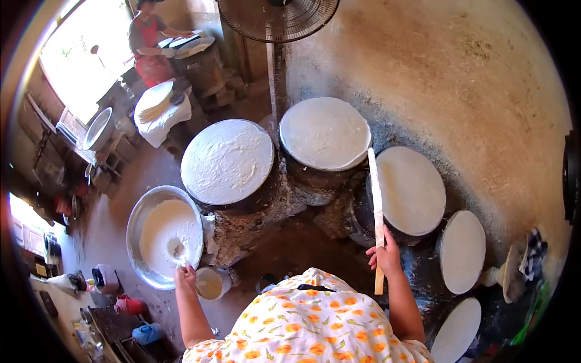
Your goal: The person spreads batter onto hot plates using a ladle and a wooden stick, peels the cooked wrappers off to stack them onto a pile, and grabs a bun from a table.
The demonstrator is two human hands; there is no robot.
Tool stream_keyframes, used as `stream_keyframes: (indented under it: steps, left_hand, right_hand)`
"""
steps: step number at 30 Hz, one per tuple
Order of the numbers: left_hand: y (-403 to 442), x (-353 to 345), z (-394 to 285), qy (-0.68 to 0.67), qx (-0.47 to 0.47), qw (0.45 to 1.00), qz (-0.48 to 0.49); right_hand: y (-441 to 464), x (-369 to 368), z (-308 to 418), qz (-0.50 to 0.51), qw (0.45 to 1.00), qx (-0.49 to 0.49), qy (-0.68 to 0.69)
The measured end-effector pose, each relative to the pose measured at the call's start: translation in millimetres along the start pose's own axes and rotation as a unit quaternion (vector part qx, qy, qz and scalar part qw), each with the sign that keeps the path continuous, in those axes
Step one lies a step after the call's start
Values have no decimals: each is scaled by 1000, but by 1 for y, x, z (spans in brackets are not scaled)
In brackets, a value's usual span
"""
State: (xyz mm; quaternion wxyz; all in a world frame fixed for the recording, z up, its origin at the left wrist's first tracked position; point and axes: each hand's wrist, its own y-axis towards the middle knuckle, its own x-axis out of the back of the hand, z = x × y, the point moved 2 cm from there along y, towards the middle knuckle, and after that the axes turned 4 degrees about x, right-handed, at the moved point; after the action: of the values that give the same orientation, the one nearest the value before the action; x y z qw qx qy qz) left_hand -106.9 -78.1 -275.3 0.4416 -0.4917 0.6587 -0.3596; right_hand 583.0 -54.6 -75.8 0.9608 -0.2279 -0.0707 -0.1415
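Observation:
My left hand (pixel 186 277) is closed on the handle of a ladle (pixel 176 247), whose bowl sits in white batter inside a large metal basin (pixel 134 239). In my right hand (pixel 385 255) is a long flat wooden stick (pixel 377 199), coated white along its upper part. The stick's tip lies between two round white-topped stoves, one at the top centre (pixel 325 133) and one to the right (pixel 410 190). Another round top (pixel 227 162), with a lumpy white surface, stands just behind the basin.
Beside my left hand stands a bucket (pixel 212 283) of pale liquid. Two more white discs (pixel 462 252) (pixel 457 331) are at the right. A fan (pixel 278 18) hangs above. A co-worker (pixel 148 42) stands at the back left near a stack of white sheets (pixel 155 101).

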Motion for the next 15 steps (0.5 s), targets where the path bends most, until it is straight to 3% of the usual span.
stream_keyframes:
  steps: [3, 6, 8, 12, 15]
  left_hand:
    - [-38, -5, 55, -25, 24, 999, 1]
    - [-29, -22, 91, 93, 109, 987, 73]
    - [-17, -43, 115, 110, 144, 981, 71]
    - [-142, -159, 187, 330, 81, 893, 296]
    - [-208, -235, 234, 473, -76, 780, 403]
  right_hand:
    - [0, -1, -4, -2, 1000, 7, 16]
    - [-1, 0, -6, 8, 999, 1, 48]
    - [-4, -5, -6, 27, 998, -25, 41]
    - [-26, -30, -3, 131, 990, -45, -20]
    - [-34, -35, -5, 115, 991, -13, -61]
